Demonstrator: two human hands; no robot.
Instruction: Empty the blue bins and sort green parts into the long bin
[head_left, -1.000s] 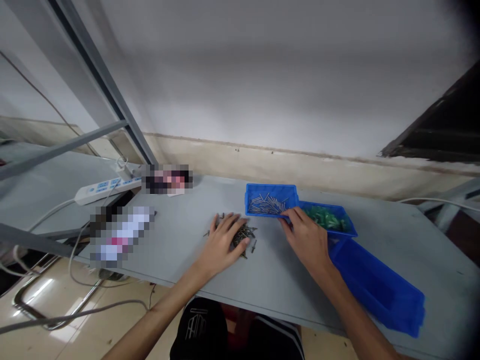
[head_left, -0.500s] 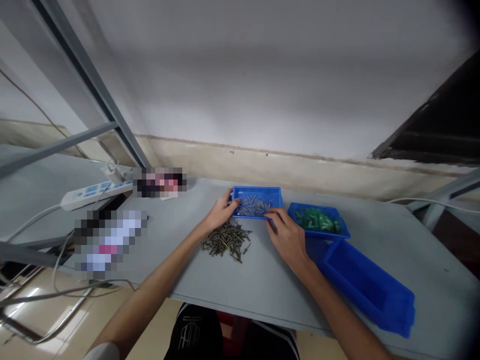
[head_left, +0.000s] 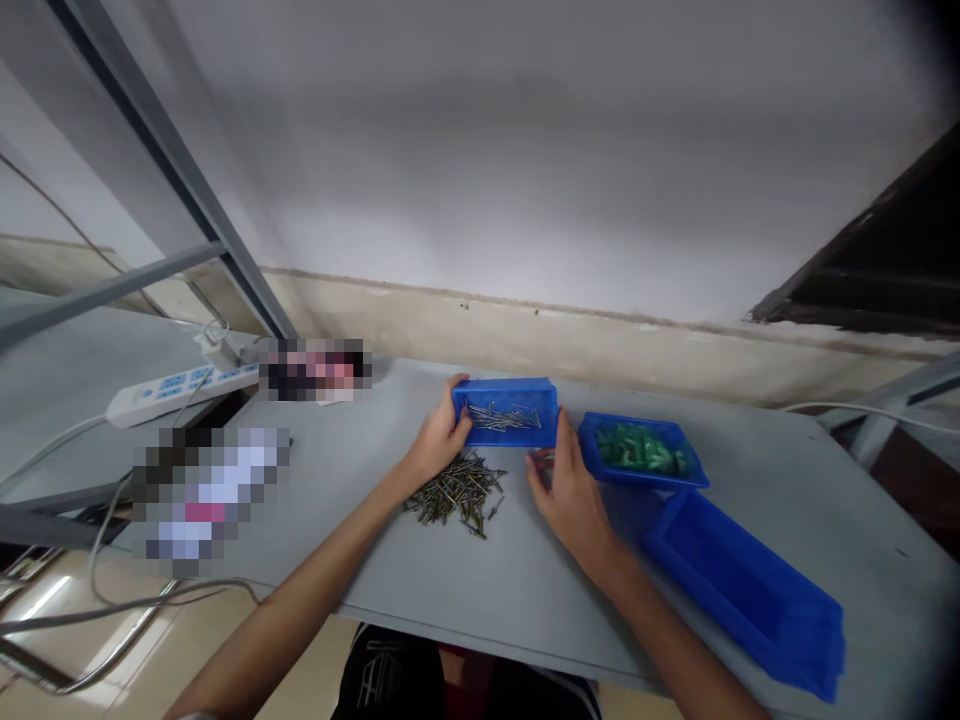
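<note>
A small blue bin (head_left: pixel 506 384) with thin silver metal pins (head_left: pixel 504 417) inside is tilted toward me. My left hand (head_left: pixel 442 430) grips its left end, thumb over the rim. At the bin's right end, my right hand (head_left: pixel 570 495) touches the side with its fingers, thumb apart. A small, unclear reddish item shows between that thumb and the fingers. Just below the bin lies a pile of brass and dark metal pieces (head_left: pixel 454 492) on the grey table (head_left: pixel 480 575).
Right of the hands stands a blue bin (head_left: pixel 701 473) of green packets (head_left: pixel 641 448). A larger blue bin (head_left: pixel 742 590) sits nearer, to its right. A white power strip (head_left: pixel 169 392), cables and a metal frame (head_left: pixel 180 180) are at the left.
The small bin has tipped toward me and shifted slightly left. My right hand has moved from its front edge to its right end, and the pins inside have shifted.
</note>
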